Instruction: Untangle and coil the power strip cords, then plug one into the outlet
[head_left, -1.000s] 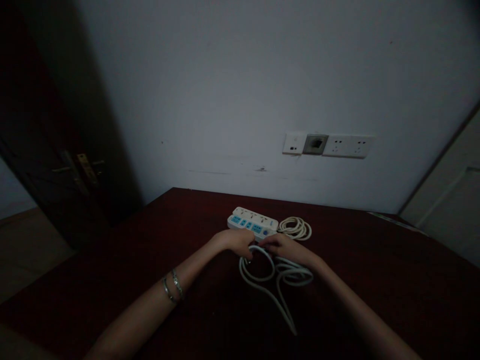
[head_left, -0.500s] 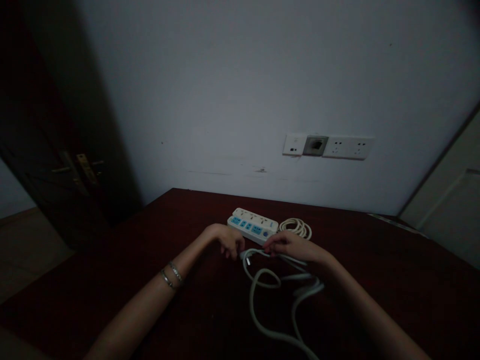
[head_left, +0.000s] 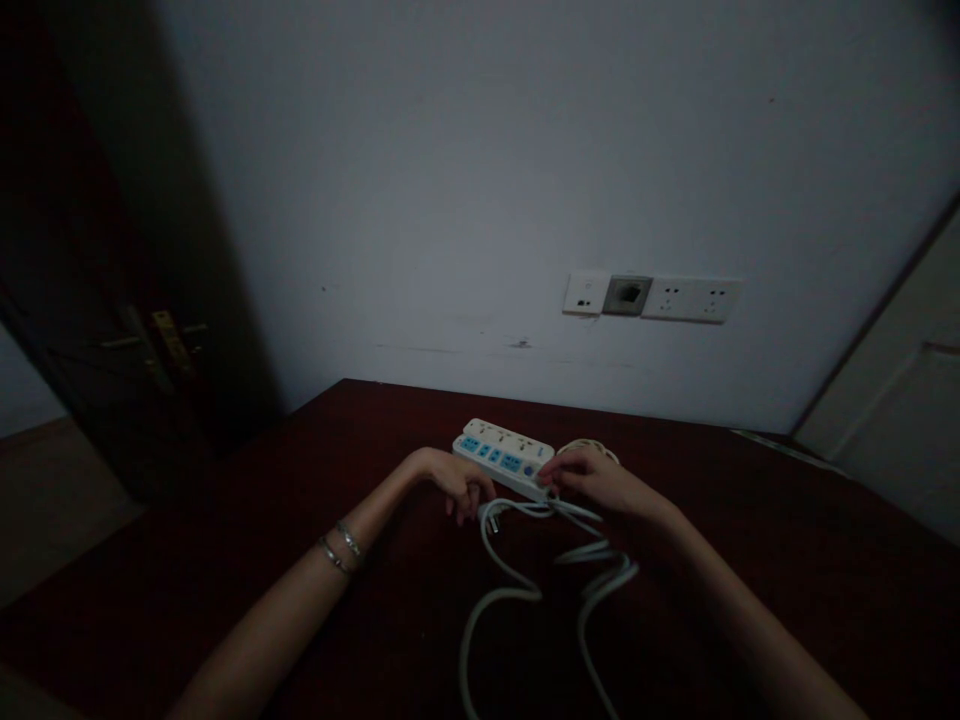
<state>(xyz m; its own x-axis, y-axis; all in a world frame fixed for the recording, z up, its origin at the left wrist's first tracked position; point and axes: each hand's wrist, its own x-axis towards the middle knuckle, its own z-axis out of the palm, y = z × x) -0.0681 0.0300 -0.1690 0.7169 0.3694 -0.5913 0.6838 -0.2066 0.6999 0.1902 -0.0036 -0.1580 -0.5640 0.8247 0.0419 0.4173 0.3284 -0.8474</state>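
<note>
A white power strip (head_left: pixel 501 449) with blue socket panels lies at an angle on the dark red tabletop. My left hand (head_left: pixel 459 484) is bent at the wrist in front of it, its curled fingers closed on a white plug (head_left: pixel 491 516) whose metal prongs point down. At the strip's right end, my right hand (head_left: pixel 589 478) has thumb and fingers pinched together on the white cord (head_left: pixel 517 594), though the exact contact is hard to see. That cord loops loosely toward me. Behind my right hand, a coiled beige cord (head_left: pixel 592 446) is partly hidden.
The tabletop (head_left: pixel 360 420) meets a pale wall (head_left: pixel 420 200) at the back. Wall sockets (head_left: pixel 681 299) sit above it to the right. At the left stands a dark door with a brass-coloured handle (head_left: pixel 174 337); a pale panel (head_left: pixel 922 420) is at the right.
My right hand has moved slightly up and right, closer to the strip's end, covering more of the coil. The white cord's front loop has opened and shifted left. My left hand has barely moved.
</note>
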